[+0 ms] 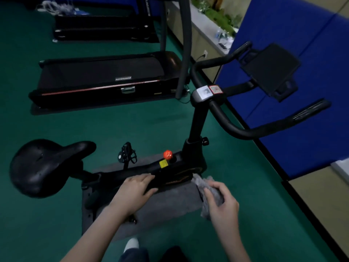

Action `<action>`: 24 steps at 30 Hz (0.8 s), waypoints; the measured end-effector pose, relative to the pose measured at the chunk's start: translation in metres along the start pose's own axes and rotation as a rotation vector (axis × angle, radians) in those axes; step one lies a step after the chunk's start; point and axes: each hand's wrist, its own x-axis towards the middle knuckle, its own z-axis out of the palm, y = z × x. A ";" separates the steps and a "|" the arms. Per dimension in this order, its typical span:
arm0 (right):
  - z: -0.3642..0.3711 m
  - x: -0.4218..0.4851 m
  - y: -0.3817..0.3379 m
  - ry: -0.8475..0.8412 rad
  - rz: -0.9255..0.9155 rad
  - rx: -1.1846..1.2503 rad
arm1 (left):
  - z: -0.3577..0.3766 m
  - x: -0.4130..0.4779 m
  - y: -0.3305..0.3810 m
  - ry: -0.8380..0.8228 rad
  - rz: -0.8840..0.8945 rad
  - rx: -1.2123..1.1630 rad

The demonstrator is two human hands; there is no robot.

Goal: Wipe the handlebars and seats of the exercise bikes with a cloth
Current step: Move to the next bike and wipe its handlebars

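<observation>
- Your right hand (221, 203) has its fingers curled round a bunched grey cloth (200, 183), thumb pressing it from the near side. A loose tail spills past your fingertips toward the bike. Bunching it this way likely gives you a firm pad to rub with.
- Your left hand (132, 193) lies flat on the bike frame (177, 172), fingers straight and close together and thumb stretched along the side. It holds nothing. I judge it is there to steady you or the bike.
- The cloth touches neither part the task names. It sits just beside the frame, low down, level with your left fingers.
- The seat (41, 167) is well off to the left of your left fingers, out past the wrist side.
- The handlebars (245, 132) rise well above and beyond your right fingertips. Both look untouched, so the wiping seems not yet begun on this bike.
- A red knob (167, 154) stands just beyond your left fingertips, and a pedal (126, 154) sits further left of it.
- The grey mat (170, 203) lies under both hands, beneath the bike.
- As for holders, a black tray (270, 69) is mounted above the handlebars, far beyond your right fingers. I cannot tell whether anything rests on it.
- What looks like a planter (217, 16) on the wall ledge holds green foliage.
- A treadmill (105, 76) stands well beyond your left fingertips.
</observation>
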 end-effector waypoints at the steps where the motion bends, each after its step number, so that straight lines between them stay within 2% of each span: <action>1: 0.006 -0.001 -0.002 0.014 0.017 0.001 | -0.003 0.007 -0.006 -0.005 0.020 -0.005; 5: 0.016 0.003 -0.010 0.054 0.079 0.000 | -0.013 0.031 -0.013 -0.028 0.087 -0.037; 11: 0.009 0.032 -0.012 0.119 0.059 -0.021 | -0.020 0.076 0.006 -0.002 0.189 0.006; 19: -0.008 0.074 -0.008 0.150 -0.021 -0.030 | -0.026 0.120 0.040 0.107 0.204 -0.045; 24: -0.005 0.099 -0.031 0.173 -0.129 -0.003 | -0.045 0.135 0.055 0.193 0.274 -0.087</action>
